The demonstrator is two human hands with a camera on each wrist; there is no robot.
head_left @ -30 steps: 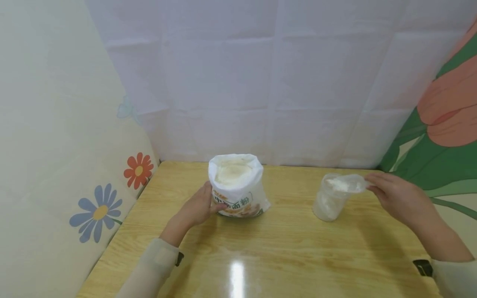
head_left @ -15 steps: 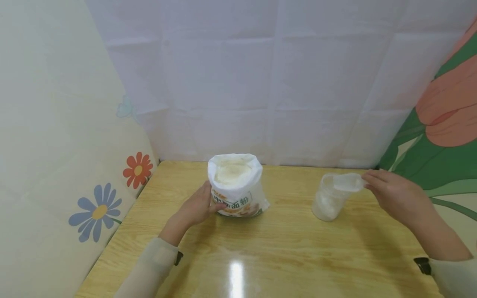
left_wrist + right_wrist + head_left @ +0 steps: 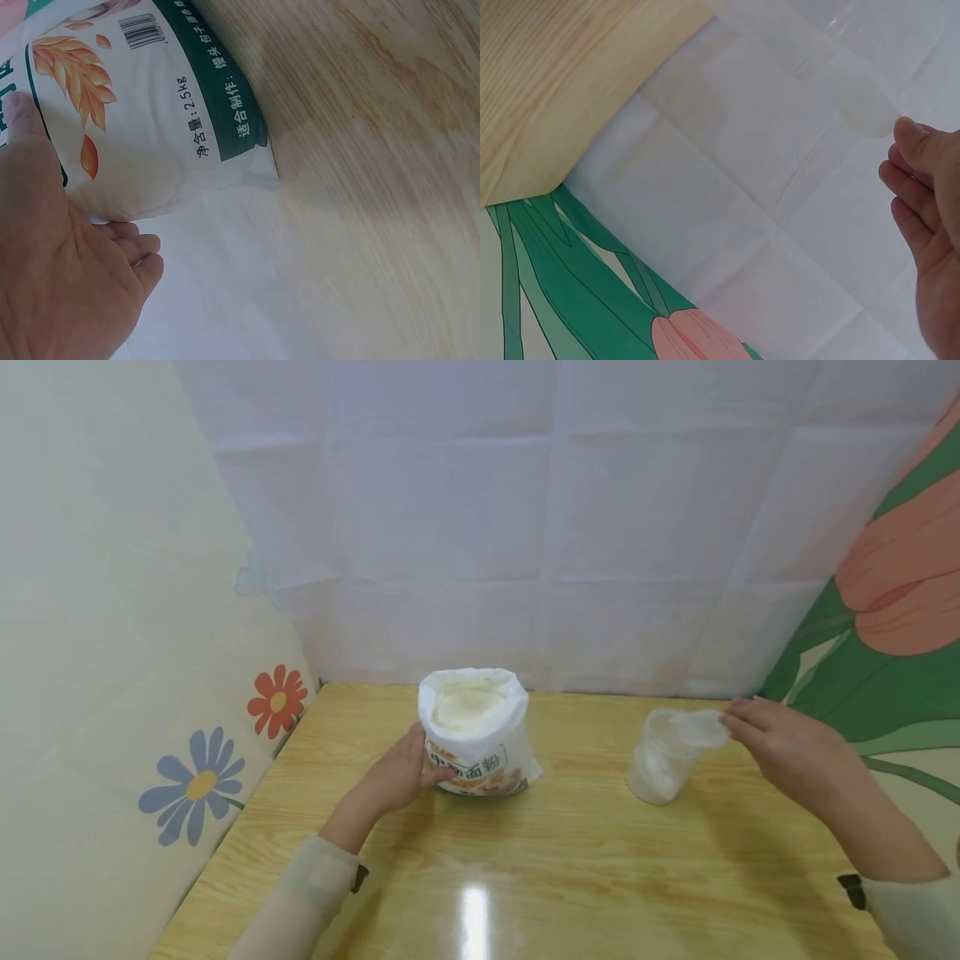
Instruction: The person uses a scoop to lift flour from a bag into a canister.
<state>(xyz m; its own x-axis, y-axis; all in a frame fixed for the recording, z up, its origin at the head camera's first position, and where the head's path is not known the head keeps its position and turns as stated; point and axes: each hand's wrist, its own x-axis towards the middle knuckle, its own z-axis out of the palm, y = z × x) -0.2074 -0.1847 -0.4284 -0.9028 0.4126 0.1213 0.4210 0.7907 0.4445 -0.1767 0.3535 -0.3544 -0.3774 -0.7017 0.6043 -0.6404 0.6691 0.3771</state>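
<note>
My left hand (image 3: 397,774) grips the near left side of an open flour bag (image 3: 483,768), thumb on its printed front and fingers round the side. Pale flour (image 3: 468,707) shows in the bag's mouth. In the left wrist view the bag (image 3: 150,105) carries a wheat-ear print and a barcode. On the right, my right hand (image 3: 795,756) pinches the end of a translucent scoop (image 3: 703,729), tipped over the mouth of a clear jar (image 3: 647,777). White flour lies inside the jar. The right wrist view has the scoop (image 3: 866,105) faintly against the white backdrop, thumb and forefinger at its end.
Bag and jar stand apart on a wood-grain table (image 3: 570,860). A white cloth backdrop (image 3: 480,527) rises behind the table's far edge. Flower-printed panels (image 3: 135,652) border it on the left and right.
The white flour that lay in the scoop is gone from it, and the scoop has tipped over the jar as my right hand turned slightly and shifted left. My left hand stays on the bag.
</note>
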